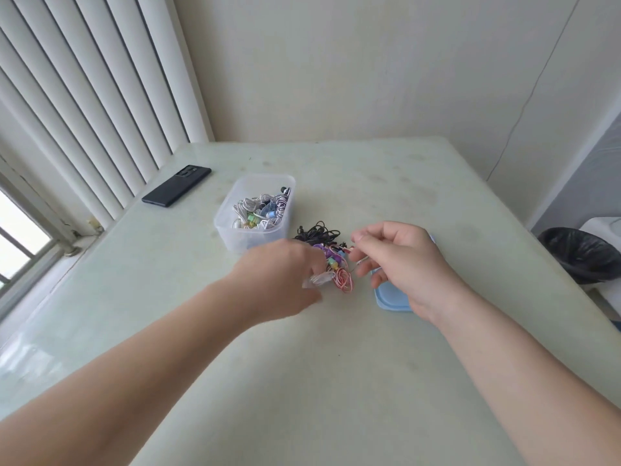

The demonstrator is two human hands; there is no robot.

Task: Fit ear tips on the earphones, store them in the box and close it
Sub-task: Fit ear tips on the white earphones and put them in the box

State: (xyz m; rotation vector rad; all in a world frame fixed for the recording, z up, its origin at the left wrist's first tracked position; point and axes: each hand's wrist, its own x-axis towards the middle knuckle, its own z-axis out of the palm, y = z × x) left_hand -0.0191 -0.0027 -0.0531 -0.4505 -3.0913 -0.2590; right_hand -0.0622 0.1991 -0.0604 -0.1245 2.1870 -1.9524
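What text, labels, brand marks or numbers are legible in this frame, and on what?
None readable.
phone: black back facing up, no legible logo or mark.
box: clear plastic wall, no label visible.
lid: plain blue, partly hidden under the right hand, no print visible.
earphones: any markings are too small to read.

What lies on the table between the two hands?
A tangled pile of earphones, black, purple and pink cords, lies between the left hand and right hand, seen in the head view.
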